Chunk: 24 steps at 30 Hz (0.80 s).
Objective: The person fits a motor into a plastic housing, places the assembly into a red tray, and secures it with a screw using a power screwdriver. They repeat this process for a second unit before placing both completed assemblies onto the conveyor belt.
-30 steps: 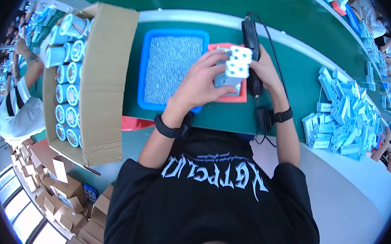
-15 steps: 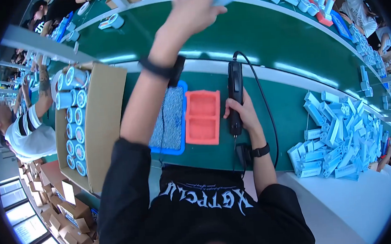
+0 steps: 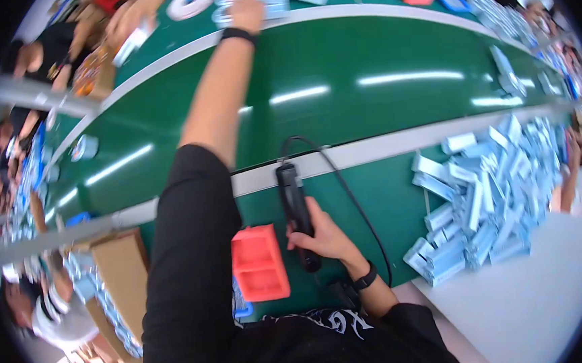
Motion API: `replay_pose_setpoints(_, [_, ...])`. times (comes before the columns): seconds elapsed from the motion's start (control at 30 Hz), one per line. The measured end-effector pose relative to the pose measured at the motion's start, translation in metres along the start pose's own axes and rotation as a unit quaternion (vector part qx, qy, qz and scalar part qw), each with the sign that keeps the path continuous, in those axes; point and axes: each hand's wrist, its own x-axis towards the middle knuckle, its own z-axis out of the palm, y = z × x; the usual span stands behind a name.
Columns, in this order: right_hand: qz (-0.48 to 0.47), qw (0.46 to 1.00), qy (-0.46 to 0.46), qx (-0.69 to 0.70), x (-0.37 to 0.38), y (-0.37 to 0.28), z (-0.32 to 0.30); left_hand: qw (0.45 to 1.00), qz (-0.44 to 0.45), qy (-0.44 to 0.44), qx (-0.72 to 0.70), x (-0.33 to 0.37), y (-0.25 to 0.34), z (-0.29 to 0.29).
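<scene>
My left hand (image 3: 247, 12) reaches over the green conveyor belt to its far side. Its fingers, partly hidden and blurred, close on a light-blue plastic part (image 3: 275, 8) with a round end. In my right hand (image 3: 325, 236) is a black electric screwdriver (image 3: 295, 208), held upright with its bit pointing down toward me and a cord looping from its top. Left of it lies a red two-compartment tray (image 3: 262, 264). A blue tray (image 3: 244, 309) of small metal pieces is mostly covered by my left sleeve.
Light-blue plastic housings (image 3: 475, 202) are heaped on the right, beside a white surface (image 3: 522, 300). A cardboard box (image 3: 123, 274) of light-blue parts stands at left. Between bench and belt runs a pale metal rail (image 3: 370, 150). Co-workers sit along the far side and left.
The view has shifted, so the bench sits lower and more belt shows. My left arm has stretched farther across with the light-blue part. The screwdriver stays in my right hand.
</scene>
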Motion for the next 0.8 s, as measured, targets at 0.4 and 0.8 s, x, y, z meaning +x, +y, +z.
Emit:
replay_pose_setpoints(0.4, [-0.056,0.917,0.163,-0.36,-0.006,-0.009,0.0,0.686,0.465,0.041,-0.557,-0.304,0.043,-0.425])
replay_pose_setpoints(0.8, [-0.026,0.744,0.071,-0.664,0.008,-0.022,-0.017,0.86,0.484,0.024,-0.161,-0.53,0.054,-0.548])
